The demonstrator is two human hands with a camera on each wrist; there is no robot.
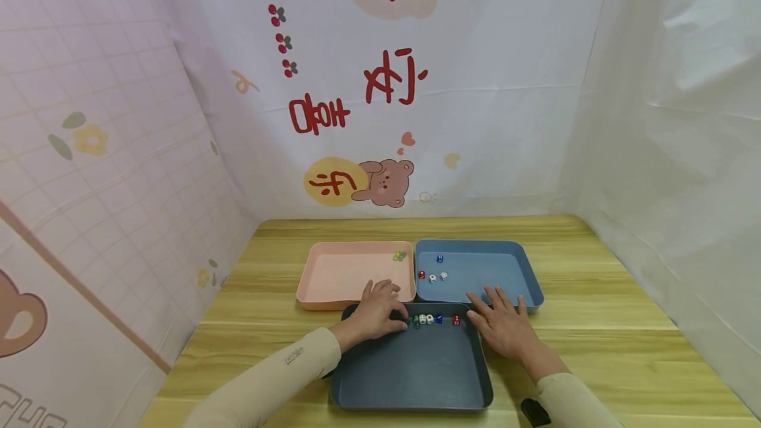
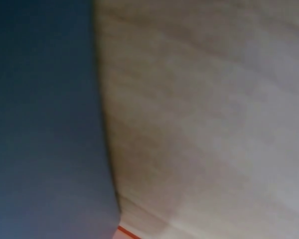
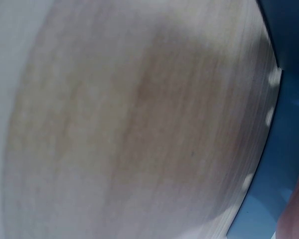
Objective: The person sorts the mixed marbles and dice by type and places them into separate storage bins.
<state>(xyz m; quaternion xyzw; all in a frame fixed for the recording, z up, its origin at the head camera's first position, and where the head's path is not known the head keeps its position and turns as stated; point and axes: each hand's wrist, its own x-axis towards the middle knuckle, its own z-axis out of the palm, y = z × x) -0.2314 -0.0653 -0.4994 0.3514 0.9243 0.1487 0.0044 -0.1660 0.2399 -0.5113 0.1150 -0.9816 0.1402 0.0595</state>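
In the head view, my left hand [image 1: 376,314] reaches over the far left corner of a dark blue-grey tray [image 1: 410,375], fingers spread and lightly bent. Its thumb and index tip are beside a row of dice along the far wall: a green die [image 1: 417,321], white dice [image 1: 425,319], a blue die [image 1: 439,318] and a red die [image 1: 456,320]. Whether the fingertips touch a die cannot be made out. My right hand [image 1: 505,327] lies with spread fingers at the tray's far right corner, fingertips by the lighter blue tray [image 1: 526,276]. Nothing shows in its grasp.
Behind stands a pink tray [image 1: 351,273] with yellow-green dice [image 1: 399,256] in its far right corner. The lighter blue tray holds a blue die [image 1: 440,258], a red die [image 1: 421,275] and white dice [image 1: 443,275]. A black object [image 1: 535,412] is by the right sleeve.
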